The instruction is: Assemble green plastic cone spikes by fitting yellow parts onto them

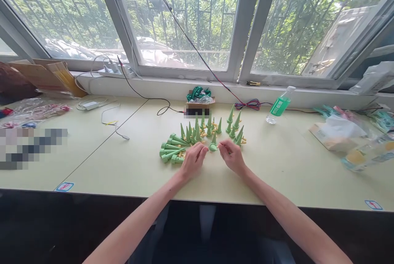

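The left hand [194,159] is curled and the right hand [232,156] is bent into a pinch, with a green spike [213,146] between them over the tabletop [277,167]; I cannot tell whether either grips anything. Upright spikes [219,126] stand beyond, while lying spikes [170,146] fan out beside the left hand.

- I see the left hand [193,159], fingers curled, just beside a green spike [213,147].
- I have the right hand [231,156] pinched close at its other side.
- Upright spikes [197,133] stand behind; lying spikes [172,153] cluster left.
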### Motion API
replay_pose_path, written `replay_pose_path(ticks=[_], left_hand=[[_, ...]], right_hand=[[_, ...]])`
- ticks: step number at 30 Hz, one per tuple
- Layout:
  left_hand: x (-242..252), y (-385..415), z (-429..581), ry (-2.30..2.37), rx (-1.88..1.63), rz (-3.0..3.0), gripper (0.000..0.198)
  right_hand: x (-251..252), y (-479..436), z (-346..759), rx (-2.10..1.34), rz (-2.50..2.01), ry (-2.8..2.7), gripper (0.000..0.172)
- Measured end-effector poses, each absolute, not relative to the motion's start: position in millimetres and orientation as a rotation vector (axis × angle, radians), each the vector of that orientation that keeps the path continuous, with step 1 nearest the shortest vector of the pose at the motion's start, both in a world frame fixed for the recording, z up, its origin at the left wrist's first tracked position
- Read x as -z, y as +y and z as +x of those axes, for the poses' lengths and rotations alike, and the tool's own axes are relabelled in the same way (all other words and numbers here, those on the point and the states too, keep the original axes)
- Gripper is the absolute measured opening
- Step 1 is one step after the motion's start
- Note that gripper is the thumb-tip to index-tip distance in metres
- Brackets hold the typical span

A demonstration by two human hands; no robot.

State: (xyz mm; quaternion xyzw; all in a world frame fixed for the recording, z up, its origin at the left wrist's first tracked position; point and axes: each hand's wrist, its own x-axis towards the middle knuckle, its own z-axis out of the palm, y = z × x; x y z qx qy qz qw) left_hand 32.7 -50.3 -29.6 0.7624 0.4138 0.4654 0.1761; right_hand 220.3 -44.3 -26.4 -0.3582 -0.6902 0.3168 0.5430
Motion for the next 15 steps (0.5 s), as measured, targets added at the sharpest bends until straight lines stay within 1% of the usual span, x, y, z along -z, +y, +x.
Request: replay_pose_path(ticks=[3, 6, 11, 15], left_hand=[[28.0, -51.3, 31.9, 1.122, -1.245, 2.193, 0.056], [24.9, -53.0, 32.3, 1.095, -1.226, 2.170, 0.063], [22.1, -54.0, 32.8, 1.134, -1.151, 2.182, 0.063], [23.4, -53.0, 32.8, 1.185, -1.160, 2.195, 0.061]], right_hand=[[26.8, -45.7, 219.8, -0.730, -0.811, -1.678, 0.028], [27.9, -46.4, 218.8, -0.711, -0.813, -1.703, 0.030], [28.8, -45.7, 219.1, -0.690, -0.789, -1.745, 0.028], [27.5, -45.3, 220.2, -0.706, -0.777, -1.753, 0.027]])
